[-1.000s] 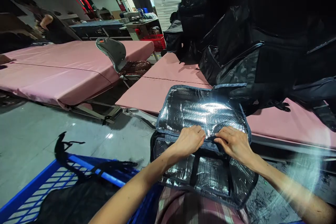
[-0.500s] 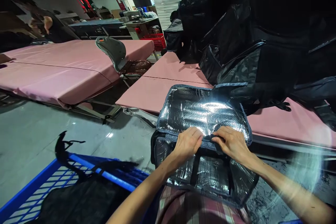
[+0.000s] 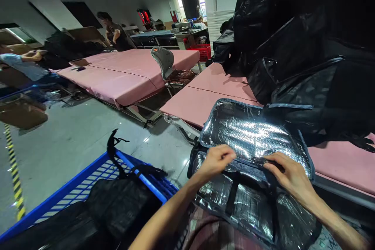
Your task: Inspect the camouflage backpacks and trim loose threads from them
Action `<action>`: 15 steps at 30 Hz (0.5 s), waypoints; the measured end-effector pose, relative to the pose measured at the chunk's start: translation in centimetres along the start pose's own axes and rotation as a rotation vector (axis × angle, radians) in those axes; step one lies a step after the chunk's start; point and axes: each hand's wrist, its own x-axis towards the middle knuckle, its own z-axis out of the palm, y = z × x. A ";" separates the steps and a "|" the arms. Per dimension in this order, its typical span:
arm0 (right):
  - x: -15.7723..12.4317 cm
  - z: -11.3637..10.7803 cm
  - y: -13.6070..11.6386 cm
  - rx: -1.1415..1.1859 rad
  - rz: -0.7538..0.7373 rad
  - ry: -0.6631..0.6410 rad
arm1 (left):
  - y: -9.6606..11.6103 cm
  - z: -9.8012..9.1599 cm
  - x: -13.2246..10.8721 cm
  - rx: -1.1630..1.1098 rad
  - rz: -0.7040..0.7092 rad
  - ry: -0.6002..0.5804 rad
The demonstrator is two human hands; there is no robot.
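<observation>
An insulated bag (image 3: 252, 205) with a shiny silver lining lies open against my lap, its lid (image 3: 254, 133) folded back toward the pink table. Along the hinge seam between lid and body runs dark trim. My left hand (image 3: 218, 160) is above the left part of this seam, fingers curled together; whatever is between the fingertips is hidden. To its right, my right hand (image 3: 288, 172) pinches the dark trim between thumb and forefinger. Black straps cross the silver lining inside the body.
A big heap of black bags (image 3: 295, 39) covers the right of the pink table (image 3: 193, 103). At lower left, a blue plastic crate (image 3: 73, 185) holds black bags. Behind are a grey chair (image 3: 164, 62), another pink table (image 3: 117, 72) and two people working.
The view has swung left, so the bag and crate sit further right. My left hand's fingertips have drawn slightly apart from my right hand's, which stay at the seam.
</observation>
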 end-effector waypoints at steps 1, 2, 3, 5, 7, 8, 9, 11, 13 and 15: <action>-0.3 -0.4 0.4 0.042 0.044 0.002 | -0.9 -1.8 -0.3 -0.066 -0.125 0.060; -0.6 -0.7 0.9 0.076 0.089 0.008 | -1.8 -3.6 -0.5 -0.096 -0.248 0.155; -1.0 -0.9 1.3 0.099 0.133 0.018 | -2.9 -5.1 -0.7 -0.089 -0.326 0.297; -1.5 -1.1 2.0 0.110 0.207 0.057 | -4.7 -7.2 -0.8 -0.082 -0.389 0.454; -1.8 -1.1 2.3 0.086 0.247 0.093 | -5.9 -7.5 -0.6 -0.176 -0.416 0.437; -1.9 -1.0 2.4 0.073 0.251 0.101 | -6.2 -7.2 -0.5 -0.256 -0.435 0.404; -1.9 -1.0 2.4 0.062 0.249 0.103 | -6.3 -6.8 -0.4 -0.342 -0.455 0.384; -2.1 -1.0 2.6 0.048 0.249 0.105 | -6.5 -5.9 -0.3 -0.491 -0.505 0.385; -2.3 -1.1 2.9 0.044 0.280 0.110 | -6.6 -5.5 -0.3 -0.606 -0.564 0.364; -2.6 -1.3 3.3 0.035 0.311 0.117 | -6.9 -5.5 -0.5 -0.696 -0.593 0.321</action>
